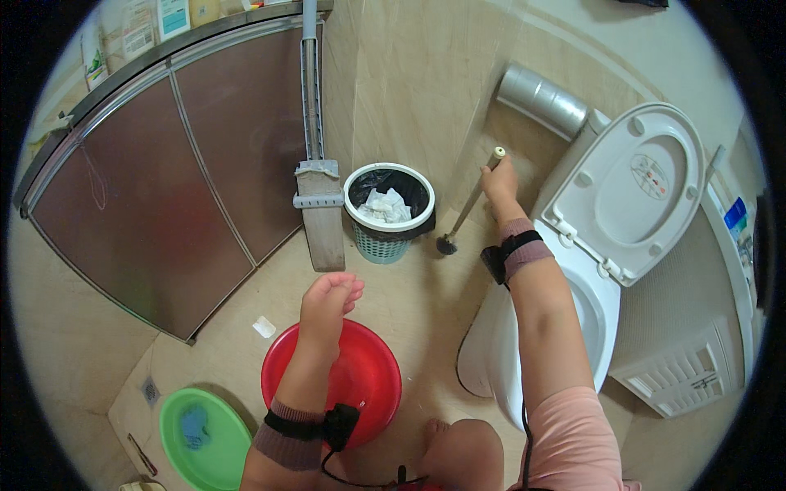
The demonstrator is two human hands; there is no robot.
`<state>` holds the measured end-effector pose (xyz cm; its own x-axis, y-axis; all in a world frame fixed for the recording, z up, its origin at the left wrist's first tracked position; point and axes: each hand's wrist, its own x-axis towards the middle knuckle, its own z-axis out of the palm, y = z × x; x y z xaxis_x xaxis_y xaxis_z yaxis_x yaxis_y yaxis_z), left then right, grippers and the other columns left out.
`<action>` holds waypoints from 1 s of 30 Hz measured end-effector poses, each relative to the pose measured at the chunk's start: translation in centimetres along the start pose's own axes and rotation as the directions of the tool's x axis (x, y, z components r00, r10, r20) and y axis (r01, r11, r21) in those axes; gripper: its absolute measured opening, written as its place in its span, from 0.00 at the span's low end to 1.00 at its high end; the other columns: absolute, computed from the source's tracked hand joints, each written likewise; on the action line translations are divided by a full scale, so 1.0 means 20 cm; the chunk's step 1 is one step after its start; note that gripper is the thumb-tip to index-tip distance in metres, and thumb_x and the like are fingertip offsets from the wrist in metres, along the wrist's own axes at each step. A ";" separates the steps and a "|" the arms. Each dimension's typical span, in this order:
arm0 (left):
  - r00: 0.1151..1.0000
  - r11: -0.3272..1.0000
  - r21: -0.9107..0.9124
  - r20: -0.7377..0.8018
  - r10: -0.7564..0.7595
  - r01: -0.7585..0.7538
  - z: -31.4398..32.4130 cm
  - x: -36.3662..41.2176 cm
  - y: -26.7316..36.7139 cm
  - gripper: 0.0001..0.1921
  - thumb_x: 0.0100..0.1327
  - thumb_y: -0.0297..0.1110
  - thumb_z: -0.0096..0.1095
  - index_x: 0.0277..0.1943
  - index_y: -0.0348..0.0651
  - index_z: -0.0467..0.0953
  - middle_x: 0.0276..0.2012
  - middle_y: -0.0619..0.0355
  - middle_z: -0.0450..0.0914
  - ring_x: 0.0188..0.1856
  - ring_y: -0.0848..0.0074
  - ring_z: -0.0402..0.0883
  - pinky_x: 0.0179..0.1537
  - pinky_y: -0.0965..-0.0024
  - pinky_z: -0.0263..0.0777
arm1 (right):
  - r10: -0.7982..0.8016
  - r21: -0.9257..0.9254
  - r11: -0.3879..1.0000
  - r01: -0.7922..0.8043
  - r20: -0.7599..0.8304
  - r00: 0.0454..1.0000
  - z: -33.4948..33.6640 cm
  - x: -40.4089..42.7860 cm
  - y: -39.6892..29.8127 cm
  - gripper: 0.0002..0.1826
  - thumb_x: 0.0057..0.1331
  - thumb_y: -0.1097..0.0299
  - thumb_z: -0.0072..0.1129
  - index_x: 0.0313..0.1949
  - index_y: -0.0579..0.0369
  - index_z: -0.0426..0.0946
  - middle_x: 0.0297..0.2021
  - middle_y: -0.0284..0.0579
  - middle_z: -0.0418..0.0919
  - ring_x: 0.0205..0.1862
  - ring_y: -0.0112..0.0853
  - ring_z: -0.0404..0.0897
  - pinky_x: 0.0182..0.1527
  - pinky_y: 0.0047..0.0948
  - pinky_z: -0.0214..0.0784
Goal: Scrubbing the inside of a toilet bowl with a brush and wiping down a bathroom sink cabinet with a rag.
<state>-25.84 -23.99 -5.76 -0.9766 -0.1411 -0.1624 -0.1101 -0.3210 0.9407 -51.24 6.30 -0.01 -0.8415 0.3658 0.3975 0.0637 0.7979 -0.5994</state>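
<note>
My right hand (501,183) grips the upper end of a toilet brush (470,205) beside the toilet. The brush slants down to the left, its small dark head low by the floor. To the right stands the white toilet (580,307), with its seat and lid (645,178) raised. My left hand (330,301), fingers loosely curled together, shows nothing in its grasp. It appears over the far rim of a red basin (365,380), and my forearm covers part of that basin.
A lined waste basket (381,245) holds crumpled tissue. Left of it, a flat mop bucket (324,239) leans against a brown cabinet (153,184). A green basin (202,442) with a blue cloth sits lower left. A metal cylinder (543,101) lies behind the toilet; a white cabinet (681,350) stands right.
</note>
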 end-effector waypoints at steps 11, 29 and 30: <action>0.985 0.994 -0.080 -0.149 -0.081 0.070 -0.18 0.30 -0.07 0.08 0.70 0.31 0.53 0.47 0.42 0.77 0.41 0.60 0.83 0.44 0.79 0.79 0.47 0.74 0.70 | 0.214 0.110 0.972 -0.209 -0.032 0.976 0.44 0.62 0.14 0.34 0.59 0.66 0.67 0.58 0.68 0.60 0.53 0.66 0.76 0.56 0.55 0.76 0.59 0.45 0.67; 0.995 0.987 -0.128 -0.053 0.089 -0.095 0.15 0.00 -0.05 0.08 0.62 0.30 0.60 0.43 0.37 0.78 0.37 0.54 0.82 0.40 0.74 0.80 0.42 0.71 0.74 | -0.006 0.097 0.990 -0.099 0.747 0.665 0.65 -0.30 0.30 0.23 0.59 0.63 0.64 0.52 0.57 0.74 0.37 0.43 0.77 0.33 0.30 0.72 0.34 0.35 0.69; 0.981 0.977 -0.085 -0.017 0.194 -0.194 0.22 0.02 -0.04 0.09 0.65 0.32 0.59 0.44 0.38 0.77 0.39 0.57 0.82 0.43 0.77 0.80 0.48 0.73 0.72 | 0.096 0.108 0.941 -0.322 0.825 0.557 0.62 -0.39 0.11 0.27 0.59 0.61 0.65 0.56 0.55 0.71 0.38 0.42 0.76 0.35 0.31 0.72 0.36 0.38 0.70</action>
<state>-26.95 -19.60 -5.22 -0.9762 -0.2163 0.0177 0.0979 -0.3662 0.9254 -51.25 -0.69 -13.10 -0.9052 -0.1142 -0.4093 0.2733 0.5810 -0.7666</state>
